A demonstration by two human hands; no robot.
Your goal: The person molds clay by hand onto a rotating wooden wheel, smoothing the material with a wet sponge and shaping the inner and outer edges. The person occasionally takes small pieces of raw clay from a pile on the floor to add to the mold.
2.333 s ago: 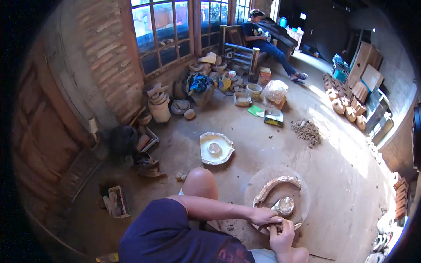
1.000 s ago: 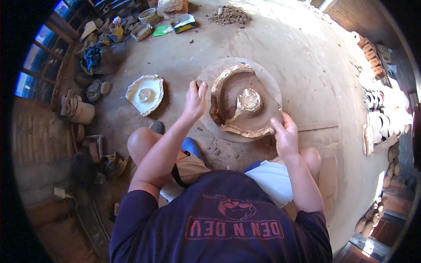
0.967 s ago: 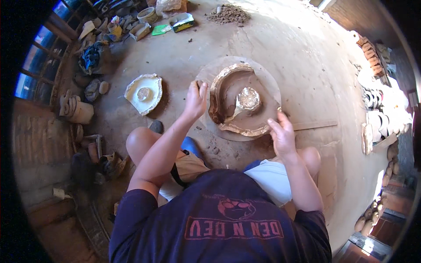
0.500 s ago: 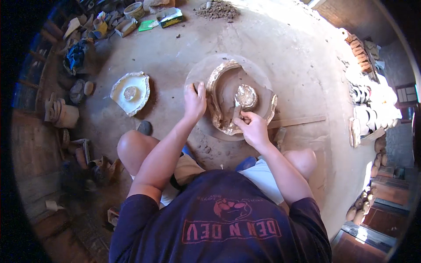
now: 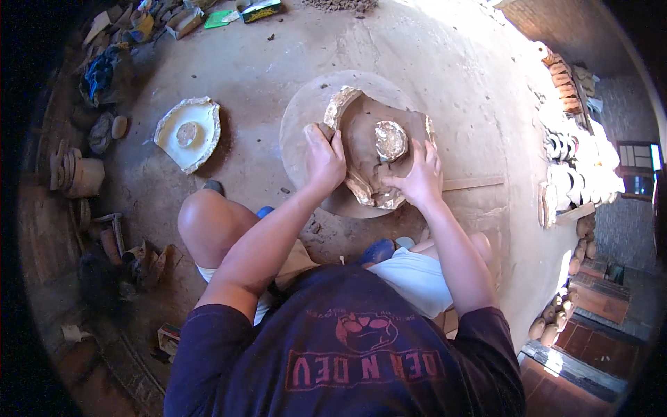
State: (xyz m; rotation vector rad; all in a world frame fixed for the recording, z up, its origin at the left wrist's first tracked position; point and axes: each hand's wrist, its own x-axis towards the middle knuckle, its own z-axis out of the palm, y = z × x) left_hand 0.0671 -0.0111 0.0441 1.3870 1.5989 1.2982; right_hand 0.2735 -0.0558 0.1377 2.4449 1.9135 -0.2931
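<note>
Dusty grey floor [image 5: 250, 76] bears your round, cream plaster mould [image 5: 339, 108]; left hand [image 5: 326, 160], grasp unclear, seemingly braces it; right fingers [image 5: 420, 157] splay loosely inside.

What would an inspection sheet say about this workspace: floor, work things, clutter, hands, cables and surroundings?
Surface: dusty floor, small lumps scattered about.
Job's things: rough-rimmed dish with a knob, on a round board; pale dish apart, left.
Clutter: box and soil heap at the far edge.
Hands: left hand at the first dish's left rim, grip unclear; right hand over its near right part, fingers spread.
Cables: nothing seen.
Surroundings: pale curved pieces along the right.
</note>
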